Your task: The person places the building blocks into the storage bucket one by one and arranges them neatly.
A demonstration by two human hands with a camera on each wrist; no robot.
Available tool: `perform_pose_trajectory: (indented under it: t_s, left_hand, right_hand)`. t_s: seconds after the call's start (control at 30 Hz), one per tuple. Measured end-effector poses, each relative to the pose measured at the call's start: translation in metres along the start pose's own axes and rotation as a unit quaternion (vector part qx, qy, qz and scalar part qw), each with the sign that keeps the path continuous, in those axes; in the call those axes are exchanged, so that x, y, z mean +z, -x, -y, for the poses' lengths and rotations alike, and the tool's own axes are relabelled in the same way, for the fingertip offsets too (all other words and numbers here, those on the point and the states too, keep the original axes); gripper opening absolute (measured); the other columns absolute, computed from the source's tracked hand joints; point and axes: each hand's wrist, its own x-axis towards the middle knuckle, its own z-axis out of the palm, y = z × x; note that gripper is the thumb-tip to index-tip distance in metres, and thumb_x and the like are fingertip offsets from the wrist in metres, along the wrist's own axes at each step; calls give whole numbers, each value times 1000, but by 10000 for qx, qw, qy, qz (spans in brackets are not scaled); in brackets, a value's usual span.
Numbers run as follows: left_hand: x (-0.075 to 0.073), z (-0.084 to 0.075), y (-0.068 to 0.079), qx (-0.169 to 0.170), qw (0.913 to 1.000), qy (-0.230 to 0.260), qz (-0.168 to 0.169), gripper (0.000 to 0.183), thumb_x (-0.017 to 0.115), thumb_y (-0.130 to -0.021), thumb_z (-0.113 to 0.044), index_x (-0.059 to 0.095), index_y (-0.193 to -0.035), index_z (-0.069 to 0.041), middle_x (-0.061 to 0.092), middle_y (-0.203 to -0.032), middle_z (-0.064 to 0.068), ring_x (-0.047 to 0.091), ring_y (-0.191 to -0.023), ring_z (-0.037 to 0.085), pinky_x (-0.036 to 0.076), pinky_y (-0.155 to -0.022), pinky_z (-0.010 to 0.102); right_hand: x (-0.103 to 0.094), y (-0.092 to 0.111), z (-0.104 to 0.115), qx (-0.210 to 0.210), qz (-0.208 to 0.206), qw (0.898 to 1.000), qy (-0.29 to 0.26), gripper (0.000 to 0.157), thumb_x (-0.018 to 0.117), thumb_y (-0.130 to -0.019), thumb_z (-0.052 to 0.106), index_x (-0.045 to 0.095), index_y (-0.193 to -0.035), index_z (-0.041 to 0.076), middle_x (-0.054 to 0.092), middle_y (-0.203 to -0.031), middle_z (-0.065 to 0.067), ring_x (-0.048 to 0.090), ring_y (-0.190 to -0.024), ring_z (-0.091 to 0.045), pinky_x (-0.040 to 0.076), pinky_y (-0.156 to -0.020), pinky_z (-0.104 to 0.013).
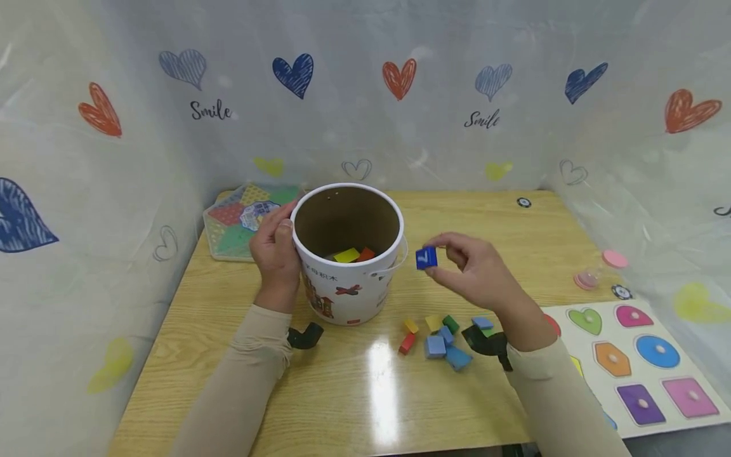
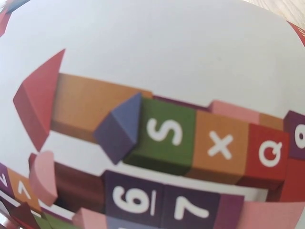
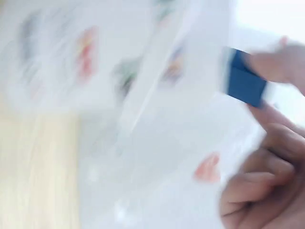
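A white bucket [image 1: 348,298] with printed pictures of toy blocks stands on the table. My left hand [image 1: 278,254] holds its left side near the rim. Inside lie a yellow block [image 1: 346,255] and a red block [image 1: 366,254]. To the right of the bucket, above the table, my right hand [image 1: 476,270] pinches a blue block [image 1: 426,258] marked with a white character between thumb and forefinger. The right wrist view shows the same blue block [image 3: 245,83] in the fingertips, blurred. In the left wrist view the printed bucket wall [image 2: 143,52] fills the picture, and the left hand is hidden.
Several loose wooden blocks [image 1: 436,346] lie in front of the right hand. A shape puzzle board [image 1: 625,368] lies at the right, with a small pink-ended timer [image 1: 599,270] behind it. A flat patterned case [image 1: 228,231] sits behind the left hand. Patterned curtains surround the table.
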Motion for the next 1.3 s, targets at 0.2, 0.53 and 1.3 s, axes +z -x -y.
perform_pose_trajectory:
  t_s: [0.2,0.53,1.3]
  left_hand:
    - [0,0,-1,73,9999,2,-76,34,47,-83,-5,66,-105,13,62,-108,30,58,-105,32,48,-89,31]
    - [3,1,0,129,9999,67,48,34,46,-84,-5,66,-105,12,63,-107,29,60,-103,30,50,-86,32]
    - [4,-1,-1,97,9999,53,-128,35,46,-82,-5,66,-104,14,63,-105,31,60,-101,30,49,-86,30]
  right_hand:
    - [11,-29,37,-355,-669,9848,-1563,30,71,-80,3,66,-110,4,24,-60,-3,22,-49,-15,24,-43,-28]
    - [20,-32,49,187,-455,9827,-1787,27,68,-83,6,64,-109,-2,24,-60,-6,25,-48,-17,24,-44,-28]
    - [-6,60,-63,1893,1562,9674,617,30,68,-85,24,65,-113,15,27,-56,4,21,-47,-10,31,-47,-27]
